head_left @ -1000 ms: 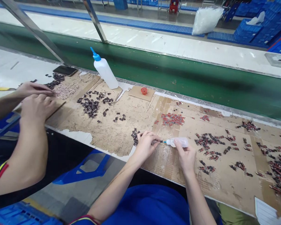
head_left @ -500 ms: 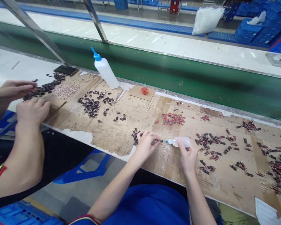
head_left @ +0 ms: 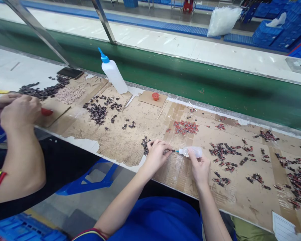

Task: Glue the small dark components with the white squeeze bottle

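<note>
My left hand (head_left: pixel 157 153) pinches a small dark part (head_left: pixel 173 151) over the cardboard (head_left: pixel 130 147). In my right hand (head_left: pixel 200 164) is a small clear squeeze bottle (head_left: pixel 193 151), lying nearly level. Its blue-green tip meets or almost meets the dark part. A small heap of dark parts (head_left: pixel 144 144) lies by my left knuckles. Behind the hands is a pile of red parts (head_left: pixel 185 127). Red and black pieces (head_left: pixel 223 150) lie in groups right of my right hand.
A tall white bottle (head_left: pixel 114 76) with a blue nozzle, a phone (head_left: pixel 70 73) and a red cap (head_left: pixel 155 96) stand or lie along the back. At left, a co-worker's hands (head_left: pixel 20 108) are beside a red dish (head_left: pixel 46 111). A green belt (head_left: pixel 165 73) runs behind.
My right hand and the small bottle have shifted slightly left toward the dark part. The co-worker's hands have drawn back left and closer together, and the red dish now shows.
</note>
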A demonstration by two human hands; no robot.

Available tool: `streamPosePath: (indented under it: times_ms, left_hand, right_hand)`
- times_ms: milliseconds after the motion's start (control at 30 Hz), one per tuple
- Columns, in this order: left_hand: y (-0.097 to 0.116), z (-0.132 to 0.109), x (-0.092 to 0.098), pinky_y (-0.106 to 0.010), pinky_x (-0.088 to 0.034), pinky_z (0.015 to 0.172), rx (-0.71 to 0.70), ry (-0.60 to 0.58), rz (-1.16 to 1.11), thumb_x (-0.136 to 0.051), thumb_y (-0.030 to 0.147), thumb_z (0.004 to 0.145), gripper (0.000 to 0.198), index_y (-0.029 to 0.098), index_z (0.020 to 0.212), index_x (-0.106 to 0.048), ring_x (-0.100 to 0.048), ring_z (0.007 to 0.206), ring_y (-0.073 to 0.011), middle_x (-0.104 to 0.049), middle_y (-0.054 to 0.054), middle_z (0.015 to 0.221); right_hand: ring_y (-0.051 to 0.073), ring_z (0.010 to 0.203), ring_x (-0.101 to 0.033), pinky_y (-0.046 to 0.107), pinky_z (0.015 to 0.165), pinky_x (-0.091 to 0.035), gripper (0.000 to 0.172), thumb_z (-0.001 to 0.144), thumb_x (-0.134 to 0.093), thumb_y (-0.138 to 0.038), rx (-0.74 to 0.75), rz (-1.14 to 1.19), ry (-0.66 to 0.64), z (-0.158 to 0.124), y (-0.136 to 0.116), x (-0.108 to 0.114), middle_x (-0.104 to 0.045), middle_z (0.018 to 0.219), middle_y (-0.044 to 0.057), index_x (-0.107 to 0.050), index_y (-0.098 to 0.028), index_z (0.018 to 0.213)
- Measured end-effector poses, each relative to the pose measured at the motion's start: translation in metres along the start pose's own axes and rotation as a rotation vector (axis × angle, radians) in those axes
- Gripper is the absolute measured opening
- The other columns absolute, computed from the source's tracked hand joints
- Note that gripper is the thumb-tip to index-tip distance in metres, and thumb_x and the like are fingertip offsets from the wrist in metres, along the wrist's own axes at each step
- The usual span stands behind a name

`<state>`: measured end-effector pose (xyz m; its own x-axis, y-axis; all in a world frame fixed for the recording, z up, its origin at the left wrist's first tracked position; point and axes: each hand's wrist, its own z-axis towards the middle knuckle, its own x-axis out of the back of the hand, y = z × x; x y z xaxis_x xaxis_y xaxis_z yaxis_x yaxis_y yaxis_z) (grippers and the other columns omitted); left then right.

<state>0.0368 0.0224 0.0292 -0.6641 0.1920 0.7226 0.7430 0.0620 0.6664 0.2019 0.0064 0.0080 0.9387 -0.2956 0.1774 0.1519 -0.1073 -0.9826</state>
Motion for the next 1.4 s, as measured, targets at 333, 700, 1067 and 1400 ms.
streamPosePath:
  times_ms: [333,700,1067,1400]
  left_hand:
    - [0.003,-0.001,0.002,-0.049,-0.025,0.098,-0.003,-0.022,0.005,-0.066,0.014,0.081,0.013,0.025,0.078,-0.073,-0.056,0.109,-0.0251,-0.075,-0.001,0.100]
    - [-0.005,-0.002,-0.014,-0.047,-0.028,0.097,-0.116,0.074,-0.021,-0.066,0.013,0.083,0.011,0.022,0.078,-0.071,-0.056,0.105,-0.0247,-0.074,-0.002,0.095]
    - [-0.019,-0.014,-0.001,-0.031,-0.052,0.080,-0.279,0.322,-0.500,-0.058,0.021,0.088,0.014,0.020,0.094,-0.070,-0.068,0.087,-0.0194,-0.075,-0.005,0.091]
    - [-0.009,-0.021,0.002,-0.031,-0.052,0.077,-0.442,0.546,-0.510,-0.058,0.016,0.089,0.018,0.021,0.097,-0.074,-0.065,0.083,-0.0178,-0.075,-0.005,0.085]
  right_hand:
    - [0.021,0.066,-0.063,0.033,0.063,-0.049,0.042,0.068,-0.068,-0.056,0.002,-0.020,0.115,0.006,0.002,0.014,-0.071,0.076,0.007,-0.068,-0.015,0.080]
    - [0.024,0.069,-0.066,0.033,0.069,-0.046,0.027,0.082,-0.063,-0.041,0.278,-0.891,-0.046,0.053,-0.040,0.030,-0.071,0.075,0.007,-0.073,-0.023,0.099]
    - [0.025,0.090,-0.064,0.034,0.076,-0.046,0.009,0.078,-0.068,-0.018,0.283,-0.931,-0.309,0.102,-0.021,-0.034,-0.071,0.085,0.007,-0.075,-0.023,0.080]
    - [0.021,0.073,-0.067,0.031,0.062,-0.054,0.026,0.075,-0.068,-0.044,0.165,-0.155,-0.361,0.040,-0.053,-0.018,-0.073,0.081,0.006,-0.071,-0.019,0.078]
